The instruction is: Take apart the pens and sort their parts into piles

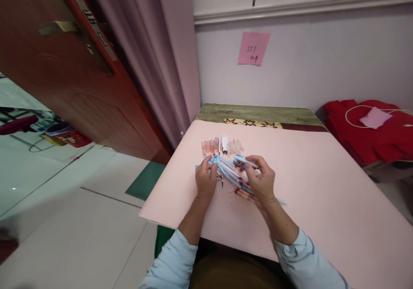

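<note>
A heap of pens (232,175), light blue, orange and white, lies on a pink sheet (306,185) that covers the table. My left hand (205,180) rests on the heap's left side, fingers curled around a light blue pen (221,168). My right hand (262,179) sits at the heap's right side and pinches another light blue pen (247,161) between thumb and fingers. Just behind the heap lies a row of small pink and white pen parts (221,146).
The table's green patterned edge (258,116) meets a white wall bearing a pink note (254,48). A red bag (371,129) lies to the right. A dark red door (58,65) and a mauve curtain (155,56) stand to the left above a tiled floor.
</note>
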A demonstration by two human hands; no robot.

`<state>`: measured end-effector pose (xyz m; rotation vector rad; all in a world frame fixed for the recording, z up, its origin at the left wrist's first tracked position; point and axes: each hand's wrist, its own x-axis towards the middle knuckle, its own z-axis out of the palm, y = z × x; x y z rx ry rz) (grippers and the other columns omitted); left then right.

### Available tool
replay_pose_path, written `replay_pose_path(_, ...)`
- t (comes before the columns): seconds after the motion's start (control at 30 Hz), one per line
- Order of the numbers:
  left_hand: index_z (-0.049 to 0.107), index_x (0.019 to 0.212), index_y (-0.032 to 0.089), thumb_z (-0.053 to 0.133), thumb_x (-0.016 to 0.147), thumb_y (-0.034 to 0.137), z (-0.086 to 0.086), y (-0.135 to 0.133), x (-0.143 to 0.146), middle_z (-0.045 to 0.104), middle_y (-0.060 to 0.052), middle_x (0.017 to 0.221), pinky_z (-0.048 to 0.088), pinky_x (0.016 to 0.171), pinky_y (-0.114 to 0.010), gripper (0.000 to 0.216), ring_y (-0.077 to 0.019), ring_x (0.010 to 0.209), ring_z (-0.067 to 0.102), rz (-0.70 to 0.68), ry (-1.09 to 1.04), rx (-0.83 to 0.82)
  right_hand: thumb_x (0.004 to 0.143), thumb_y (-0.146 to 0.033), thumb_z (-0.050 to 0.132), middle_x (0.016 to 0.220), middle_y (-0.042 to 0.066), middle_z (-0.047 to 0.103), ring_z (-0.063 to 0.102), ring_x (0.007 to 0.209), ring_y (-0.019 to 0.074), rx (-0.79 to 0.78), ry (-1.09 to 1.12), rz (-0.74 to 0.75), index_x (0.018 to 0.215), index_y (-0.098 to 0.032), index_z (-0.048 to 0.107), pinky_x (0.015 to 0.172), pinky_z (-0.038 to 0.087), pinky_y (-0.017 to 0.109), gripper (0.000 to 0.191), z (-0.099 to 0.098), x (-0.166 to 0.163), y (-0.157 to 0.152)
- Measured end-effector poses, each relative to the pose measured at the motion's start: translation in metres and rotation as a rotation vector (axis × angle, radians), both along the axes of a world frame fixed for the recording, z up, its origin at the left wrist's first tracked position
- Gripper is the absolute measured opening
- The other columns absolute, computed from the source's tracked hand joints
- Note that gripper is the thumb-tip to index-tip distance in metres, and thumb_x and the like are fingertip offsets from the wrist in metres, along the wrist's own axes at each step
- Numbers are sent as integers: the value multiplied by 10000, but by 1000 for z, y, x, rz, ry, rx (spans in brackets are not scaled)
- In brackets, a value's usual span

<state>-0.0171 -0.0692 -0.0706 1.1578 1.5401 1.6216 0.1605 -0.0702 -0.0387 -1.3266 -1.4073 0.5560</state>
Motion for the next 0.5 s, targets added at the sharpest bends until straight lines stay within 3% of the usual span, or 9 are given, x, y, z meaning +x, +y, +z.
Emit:
replay_pose_path(0.2,701,1028,229,646,802,282,-9,3,-1,711,-60,807,453,900,-397,238,-247,908,621,35,363,77,824,-318,593,990,15,728,658,893,220,-99,-467,119,993,-278,676,771,457,311,193,-28,-11,5)
replay_pose_path(0.33,688,1029,198,526,883,293,-14,6,-5,720,-77,942,465,906,-386,238,-225,942,638,90,480,110,830,-362,592,1035,17,724,651,934,208,-59,-377,159,991,-268,700,831,461,311,216,-26,-8,9)
replay_pose_path(0.5,652,1076,177,427,935,311,-17,4,-14,721,-83,997,486,904,-355,297,-204,987,654,144,272,128,857,-457,523,919,42,736,657,834,205,-111,-172,-52,949,-223,716,757,474,302,317,-8,33,6)
